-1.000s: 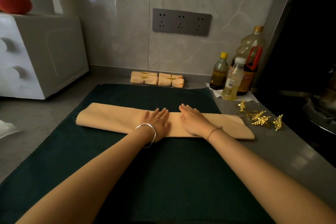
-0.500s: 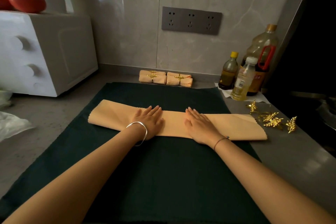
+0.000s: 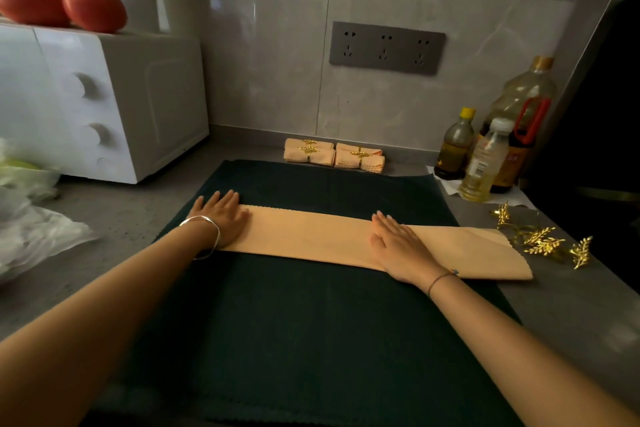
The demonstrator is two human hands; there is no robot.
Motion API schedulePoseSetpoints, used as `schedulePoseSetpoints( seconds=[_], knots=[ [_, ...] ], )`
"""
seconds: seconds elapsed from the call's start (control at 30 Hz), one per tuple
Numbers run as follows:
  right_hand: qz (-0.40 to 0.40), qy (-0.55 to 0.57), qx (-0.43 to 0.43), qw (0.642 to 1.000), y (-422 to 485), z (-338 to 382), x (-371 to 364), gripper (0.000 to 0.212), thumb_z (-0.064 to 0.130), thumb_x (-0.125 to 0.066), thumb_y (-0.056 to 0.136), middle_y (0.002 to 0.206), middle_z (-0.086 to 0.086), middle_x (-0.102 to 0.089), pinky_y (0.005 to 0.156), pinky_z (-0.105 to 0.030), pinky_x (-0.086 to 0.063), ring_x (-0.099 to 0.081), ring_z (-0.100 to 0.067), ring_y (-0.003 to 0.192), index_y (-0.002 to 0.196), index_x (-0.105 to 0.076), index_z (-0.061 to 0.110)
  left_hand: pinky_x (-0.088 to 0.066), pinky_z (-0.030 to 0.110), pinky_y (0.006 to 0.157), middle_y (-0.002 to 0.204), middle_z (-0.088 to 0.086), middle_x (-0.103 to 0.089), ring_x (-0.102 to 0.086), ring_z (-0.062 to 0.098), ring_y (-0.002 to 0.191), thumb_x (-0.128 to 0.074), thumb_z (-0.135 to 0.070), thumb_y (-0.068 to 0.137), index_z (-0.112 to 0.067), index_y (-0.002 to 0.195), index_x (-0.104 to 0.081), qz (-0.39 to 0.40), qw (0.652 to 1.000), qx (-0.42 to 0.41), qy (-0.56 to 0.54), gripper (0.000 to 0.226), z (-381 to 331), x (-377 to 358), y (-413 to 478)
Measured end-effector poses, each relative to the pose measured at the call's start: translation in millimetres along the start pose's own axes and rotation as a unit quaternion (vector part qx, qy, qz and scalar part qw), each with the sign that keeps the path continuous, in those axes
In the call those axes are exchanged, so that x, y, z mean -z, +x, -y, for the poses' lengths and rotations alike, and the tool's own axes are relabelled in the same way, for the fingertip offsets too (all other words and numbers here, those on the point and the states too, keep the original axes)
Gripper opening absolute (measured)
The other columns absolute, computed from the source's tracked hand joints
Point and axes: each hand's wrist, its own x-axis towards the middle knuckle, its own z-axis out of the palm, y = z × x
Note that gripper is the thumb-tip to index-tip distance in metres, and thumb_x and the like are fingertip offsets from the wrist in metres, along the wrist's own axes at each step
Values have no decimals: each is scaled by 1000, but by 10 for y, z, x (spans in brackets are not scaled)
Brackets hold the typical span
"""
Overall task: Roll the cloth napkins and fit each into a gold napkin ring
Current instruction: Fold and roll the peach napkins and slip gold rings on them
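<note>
From your head camera: one napkin [image 3: 311,232] lies folded into a long strip across the green mat [image 3: 311,322] on the desk [image 3: 131,211]. Your left hand [image 3: 221,217] lies flat, fingers straight, on its left end; your right hand [image 3: 398,244] lies flat right of its middle. Two ringed napkins [image 3: 310,154] sit by the wall; loose rings [image 3: 543,243], too tangled to count, lie just beside the strip's right end; three bottles [image 3: 479,163] stand behind them

The folded napkin [image 3: 311,239] lies across the mat [image 3: 311,340]. Loose napkin rings [image 3: 543,243] lie just beside its right end. Ringed napkins [image 3: 332,154] sit behind the mat.
</note>
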Motion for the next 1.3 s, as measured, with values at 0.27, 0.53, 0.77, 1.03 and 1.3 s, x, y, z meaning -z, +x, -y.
schedulePoseSetpoints(
  seconds=[0.27,0.53,0.77,1.03,1.3],
  knots=[
    [-4,-2,0,1000,14,-10,-23,53,36,-15,102,159,5,3,117,-28,0,2,-9,145,151,0,20,-29,38,110,144,3,-37,-35,23,132,-49,-23,95,-24,132,-45,-111,980,-146,-79,38,-238,210,32],
    [-5,2,2,1000,18,-16,-27,54,37,-15,102,159,4,3,117,-28,0,2,-9,145,151,0,20,-37,30,92,117,0,-54,-45,18,110,-52,-33,93,-24,111,-53,-93,984,-122,-90,20,-353,214,120],
    [-5,4,1,1000,38,-22,-45,54,38,-15,102,159,5,3,115,-27,0,2,-9,145,151,0,20,-40,32,95,121,-1,-53,-46,18,113,-51,-40,93,-26,117,-52,-40,980,-165,-107,27,-770,231,130],
    [-23,35,7,999,19,-29,-44,54,38,-21,102,158,7,-3,116,-26,-2,-1,-8,145,151,-7,22,-38,36,96,123,6,-50,-44,25,114,-45,-59,88,-23,117,-50,-14,991,-126,-48,47,-1016,250,193],
    [-55,159,169,971,-331,98,173,51,49,-56,87,145,18,-37,110,-22,-29,-34,0,131,135,-46,35,-40,38,94,123,7,-51,-44,25,115,-40,-48,95,-22,119,-54,5,988,-145,-54,38,-1039,213,147]
  ],
)
